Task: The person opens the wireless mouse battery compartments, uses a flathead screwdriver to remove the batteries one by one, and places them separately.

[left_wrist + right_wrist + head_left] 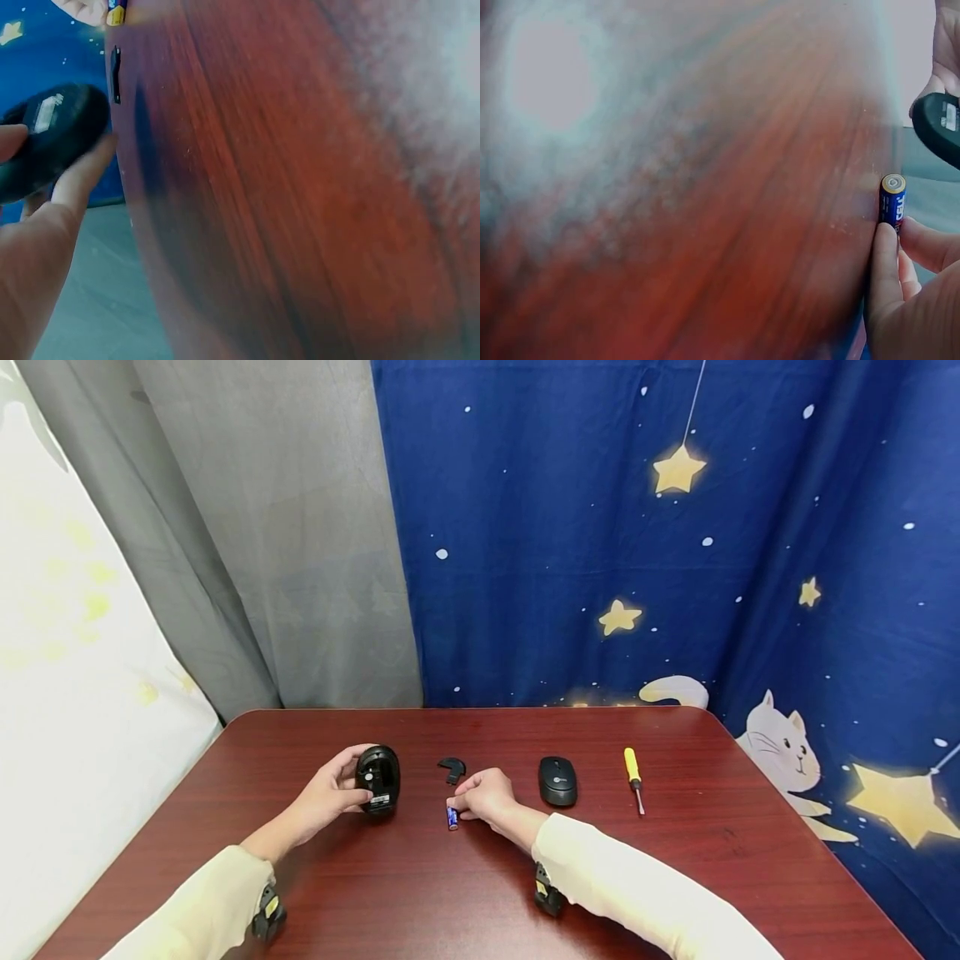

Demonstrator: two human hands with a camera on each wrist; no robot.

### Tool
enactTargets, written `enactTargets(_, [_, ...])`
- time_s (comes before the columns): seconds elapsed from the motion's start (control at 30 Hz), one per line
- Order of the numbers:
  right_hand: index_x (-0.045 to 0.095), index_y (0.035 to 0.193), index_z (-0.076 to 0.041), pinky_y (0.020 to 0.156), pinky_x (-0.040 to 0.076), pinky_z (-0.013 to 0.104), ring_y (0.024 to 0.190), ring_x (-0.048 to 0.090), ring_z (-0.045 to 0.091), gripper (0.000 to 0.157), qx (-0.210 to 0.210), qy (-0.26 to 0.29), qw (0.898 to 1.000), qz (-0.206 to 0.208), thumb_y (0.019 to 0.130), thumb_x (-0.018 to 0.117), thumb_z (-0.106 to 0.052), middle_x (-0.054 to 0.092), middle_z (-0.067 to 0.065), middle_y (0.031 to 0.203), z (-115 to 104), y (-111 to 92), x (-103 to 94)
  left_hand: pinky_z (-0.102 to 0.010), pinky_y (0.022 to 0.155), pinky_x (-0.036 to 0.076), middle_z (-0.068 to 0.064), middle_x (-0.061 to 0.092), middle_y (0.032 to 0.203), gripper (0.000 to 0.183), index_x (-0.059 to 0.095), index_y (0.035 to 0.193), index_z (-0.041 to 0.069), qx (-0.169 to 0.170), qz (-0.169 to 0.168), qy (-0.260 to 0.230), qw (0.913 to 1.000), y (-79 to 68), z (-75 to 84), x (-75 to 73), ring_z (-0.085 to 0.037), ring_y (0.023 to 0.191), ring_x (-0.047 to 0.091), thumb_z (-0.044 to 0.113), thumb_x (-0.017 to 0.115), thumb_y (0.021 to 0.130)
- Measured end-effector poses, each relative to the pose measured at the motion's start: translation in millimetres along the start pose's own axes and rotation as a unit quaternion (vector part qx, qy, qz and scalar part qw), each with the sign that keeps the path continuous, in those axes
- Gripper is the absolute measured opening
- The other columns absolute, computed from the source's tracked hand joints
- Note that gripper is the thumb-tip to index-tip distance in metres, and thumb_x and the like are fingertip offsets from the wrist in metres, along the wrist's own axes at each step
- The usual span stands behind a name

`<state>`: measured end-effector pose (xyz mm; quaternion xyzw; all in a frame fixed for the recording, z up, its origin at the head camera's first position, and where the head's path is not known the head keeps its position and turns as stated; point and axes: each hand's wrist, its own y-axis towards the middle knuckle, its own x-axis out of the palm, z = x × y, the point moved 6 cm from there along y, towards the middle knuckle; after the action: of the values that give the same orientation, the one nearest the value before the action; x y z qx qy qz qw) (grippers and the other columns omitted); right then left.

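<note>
My left hand (330, 789) grips a black computer mouse (378, 779), its underside with an open battery compartment and a white label turned toward the head camera. Between thumb and fingers of my right hand (486, 797) is a blue battery (452, 817) with a gold end, close over the table. The right wrist view shows that battery (892, 199) pinched near one end. A small black curved cover (452, 768) lies on the table between the two hands, a little farther back. In the left wrist view the mouse (71, 124) is partly covered by the thumb.
A second black mouse (558, 781) sits right side up to the right of my right hand. Farther right lies a screwdriver (633, 770) with a yellow handle. The dark red table (390, 893) ends at a back edge before blue and grey curtains.
</note>
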<state>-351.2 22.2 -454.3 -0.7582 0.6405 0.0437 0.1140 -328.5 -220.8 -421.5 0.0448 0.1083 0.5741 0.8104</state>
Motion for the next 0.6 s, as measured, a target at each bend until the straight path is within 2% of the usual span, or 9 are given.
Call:
enactTargets(0.07, [0.069,0.08,0.006,0.06,0.058,0.032,0.068,0.069,0.018,0.011,0.001,0.001,1.0,-0.001,0.075,0.078,0.006,0.068,0.011,0.073,0.2,0.3,-0.2,-0.039,0.074,0.057,-0.021,0.055,0.124,0.067,0.041,0.138,0.0,0.042,-0.003,0.045,0.9981,3.0,3.0,0.4,-0.02,0.098,0.066,-0.02,0.061,0.078])
enactTargets(0.17, [0.069,0.08,0.006,0.06,0.058,0.032,0.069,0.069,0.019,0.011,0.002,0.004,1.0,-0.003,0.075,0.078,0.006,0.069,0.012,0.073,0.1,0.5,-0.1,-0.027,0.077,0.054,-0.022,0.057,0.121,0.065,0.046,0.134,-0.003,0.103,-0.004,0.119,0.9875,5.9,7.1,2.3,-0.016,0.101,0.064,-0.024,0.061,0.075])
enactTargets(0.23, [0.069,0.08,0.006,0.06,0.058,0.032,0.069,0.069,0.019,0.011,0.004,0.004,1.0,-0.005,0.075,0.078,0.005,0.069,0.012,0.074,0.2,0.7,0.4,-0.022,0.081,0.051,-0.018,0.06,0.119,0.064,0.049,0.131,-0.003,0.124,0.002,0.163,0.9788,6.8,8.3,3.3,-0.014,0.103,0.063,-0.026,0.061,0.073])
enactTargets(0.33, [0.068,0.08,0.006,0.06,0.058,0.031,0.069,0.069,0.019,0.011,0.005,0.003,1.0,-0.005,0.075,0.078,0.005,0.07,0.012,0.074,0.7,1.4,1.3,-0.019,0.083,0.049,-0.008,0.063,0.117,0.064,0.055,0.128,0.005,0.134,0.017,0.228,0.9643,6.5,9.9,4.1,-0.012,0.104,0.061,-0.025,0.063,0.073])
enactTargets(0.47, [0.068,0.081,0.006,0.06,0.057,0.031,0.069,0.069,0.018,0.011,0.008,0.007,1.0,-0.009,0.075,0.078,0.005,0.07,0.012,0.075,2.9,2.6,2.0,-0.024,0.075,0.05,0.003,0.063,0.116,0.065,0.059,0.124,0.017,0.159,0.028,0.32,0.9337,6.1,12.7,5.0,-0.011,0.096,0.059,-0.022,0.066,0.072])
enactTargets(0.57, [0.068,0.082,0.006,0.06,0.058,0.031,0.07,0.069,0.019,0.011,0.011,0.009,1.0,-0.013,0.076,0.078,0.006,0.07,0.013,0.075,4.1,2.5,1.5,-0.029,0.067,0.046,0.006,0.06,0.117,0.065,0.06,0.123,0.018,0.178,0.022,0.368,0.9125,7.0,13.4,6.8,-0.013,0.091,0.054,-0.02,0.065,0.071])
enactTargets(0.6, [0.069,0.083,0.007,0.061,0.058,0.031,0.07,0.069,0.019,0.011,0.012,0.01,1.0,-0.013,0.076,0.077,0.006,0.07,0.013,0.075,4.5,2.5,1.0,-0.03,0.066,0.044,0.006,0.06,0.118,0.065,0.06,0.123,0.019,0.181,0.018,0.377,0.908,7.5,13.2,7.4,-0.013,0.09,0.052,-0.02,0.065,0.072])
